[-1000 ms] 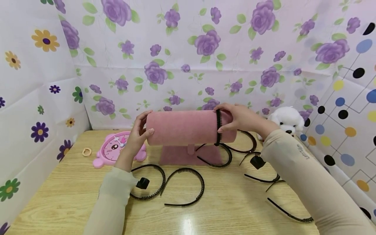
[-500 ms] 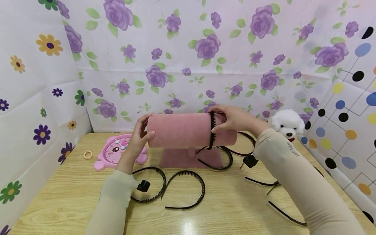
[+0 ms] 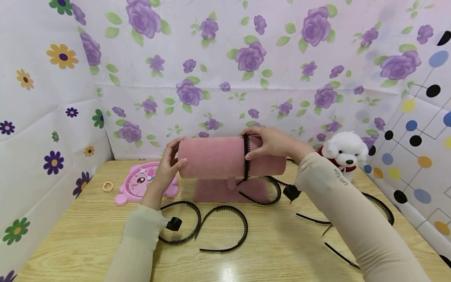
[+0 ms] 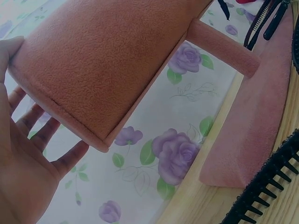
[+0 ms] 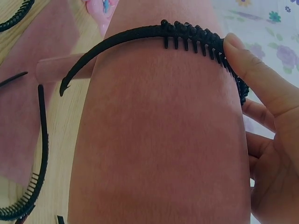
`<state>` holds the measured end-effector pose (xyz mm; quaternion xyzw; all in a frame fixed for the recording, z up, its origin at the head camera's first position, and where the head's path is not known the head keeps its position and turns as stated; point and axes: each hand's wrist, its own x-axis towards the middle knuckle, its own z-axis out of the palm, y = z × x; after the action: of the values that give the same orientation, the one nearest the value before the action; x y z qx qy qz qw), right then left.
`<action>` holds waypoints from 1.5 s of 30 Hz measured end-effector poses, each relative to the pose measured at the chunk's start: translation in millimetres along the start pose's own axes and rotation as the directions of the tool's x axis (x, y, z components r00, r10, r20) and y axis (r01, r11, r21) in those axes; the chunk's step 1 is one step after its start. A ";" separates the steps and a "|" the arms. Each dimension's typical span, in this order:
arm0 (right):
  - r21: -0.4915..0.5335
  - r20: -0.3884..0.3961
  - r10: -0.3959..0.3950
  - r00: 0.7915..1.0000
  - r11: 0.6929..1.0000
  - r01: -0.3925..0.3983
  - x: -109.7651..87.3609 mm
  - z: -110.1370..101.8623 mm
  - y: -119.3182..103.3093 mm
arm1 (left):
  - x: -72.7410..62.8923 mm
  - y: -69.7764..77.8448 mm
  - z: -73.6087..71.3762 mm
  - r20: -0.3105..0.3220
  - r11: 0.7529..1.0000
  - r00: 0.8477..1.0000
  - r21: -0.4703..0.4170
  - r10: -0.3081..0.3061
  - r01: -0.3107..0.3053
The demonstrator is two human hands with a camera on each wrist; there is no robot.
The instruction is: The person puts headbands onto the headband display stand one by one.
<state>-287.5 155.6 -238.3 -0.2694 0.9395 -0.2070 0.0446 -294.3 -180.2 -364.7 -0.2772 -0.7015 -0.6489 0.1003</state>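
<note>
- Nearest you, two loose headbands (image 3: 246,231) lie side by side on the wood-grained bench (image 3: 77,243), the left one partly hidden by your left sleeve (image 3: 137,239).
- To the right, more headbands (image 3: 390,213) show around your right sleeve (image 3: 345,207), which covers parts of them.
- Your left hand (image 3: 166,164) holds the left end of the pink roll (image 3: 211,156); that grip is wide, thumb on the front, fingers spread around the end.
- Your right hand (image 3: 271,143) has hold of the toothed black headband (image 3: 246,156); this grip is curved and part open, thumb on the band at the front, index finger on it near the top.
- That headband straddles the roll, right of its middle; the right wrist view shows one tip standing clear of the roll's underside.
- A short post (image 3: 231,183) carries the roll above its pink base (image 3: 211,190), where another headband (image 3: 280,192) partly overlaps.
- Left of the base sits a pink clock (image 3: 135,182), a small ring (image 3: 104,188) beside it.
- At the back right sits a white plush dog (image 3: 347,150), before flowered cloth (image 3: 225,39).
</note>
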 end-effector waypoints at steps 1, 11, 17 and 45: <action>-0.006 -0.003 -0.003 1.000 1.000 0.003 1.0 0.4 -1.1 | 0.1 0.1 0.2 -0.001 1.000 1.000 -0.001 0.000 0.000; -0.004 0.006 -0.004 1.000 1.000 0.004 11.8 5.2 -9.1 | 0.4 0.1 0.4 -0.001 1.000 1.000 0.002 0.001 -0.001; 0.036 0.025 -0.010 1.000 0.999 0.009 17.7 7.3 -14.4 | -0.2 -1.4 0.5 -0.003 1.000 1.000 -0.004 -0.002 0.002; 0.072 0.053 -0.056 0.997 0.996 0.052 46.7 19.4 -43.5 | 0.2 -1.5 1.3 -0.009 1.000 1.000 0.000 -0.007 0.007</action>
<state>-302.2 90.6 -236.7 -0.2986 0.9223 -0.2337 0.0745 -294.9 -178.9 -366.1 -0.2719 -0.7018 -0.6506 0.1013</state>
